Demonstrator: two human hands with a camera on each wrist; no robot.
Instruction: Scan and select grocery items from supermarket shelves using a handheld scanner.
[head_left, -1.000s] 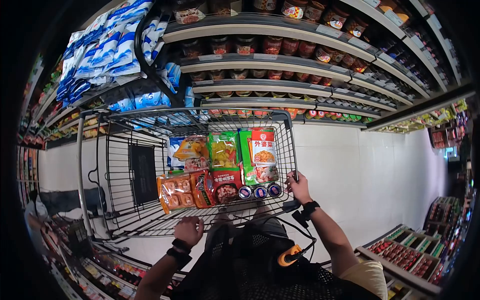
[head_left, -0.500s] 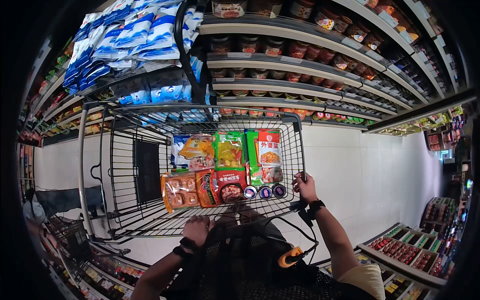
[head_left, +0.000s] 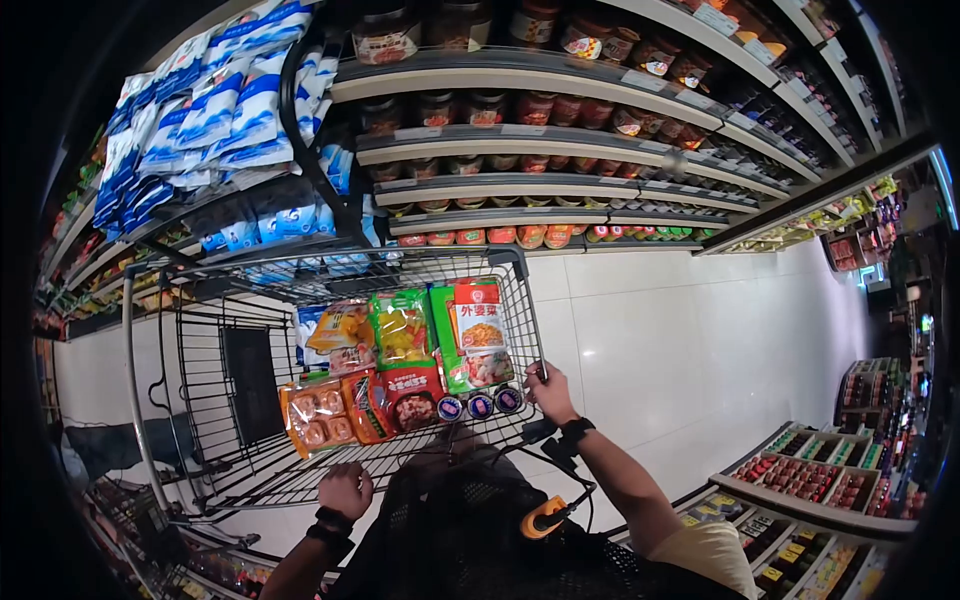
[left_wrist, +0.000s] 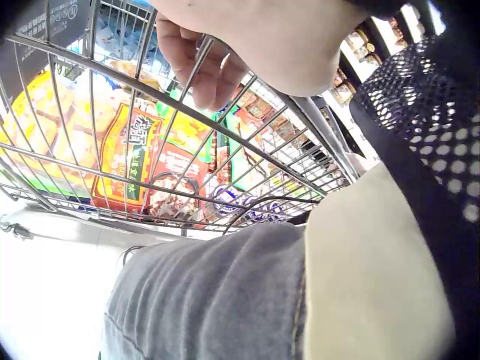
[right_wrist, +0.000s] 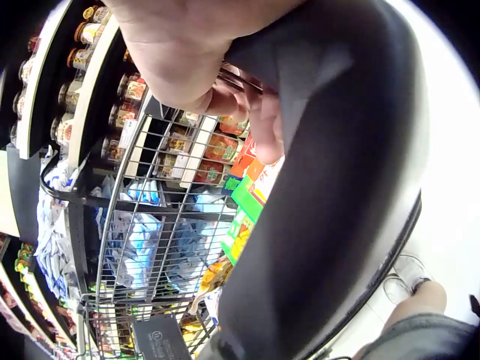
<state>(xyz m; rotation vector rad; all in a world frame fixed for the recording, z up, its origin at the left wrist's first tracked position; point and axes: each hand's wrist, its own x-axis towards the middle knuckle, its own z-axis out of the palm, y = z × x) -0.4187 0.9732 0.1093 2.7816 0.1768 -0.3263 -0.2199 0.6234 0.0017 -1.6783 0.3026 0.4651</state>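
- Shopping cart (head_left: 250, 385) before the person, long axis roughly left-to-right, narrower end rightward (shelves (head_left: 520, 75) alongside).
- Right hand (head_left: 552, 395): fingers curled round that end.
- Left hand (head_left: 346, 492): near side, fingers bent; cannot tell whether gripping.

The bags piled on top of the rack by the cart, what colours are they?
Blue and white; the piled bags show best in the head view.

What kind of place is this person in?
It looks like a supermarket aisle: there's a wire shopping cart with packaged food inside, long shelves lined with jars, and a big pile of blue-and-white bags.
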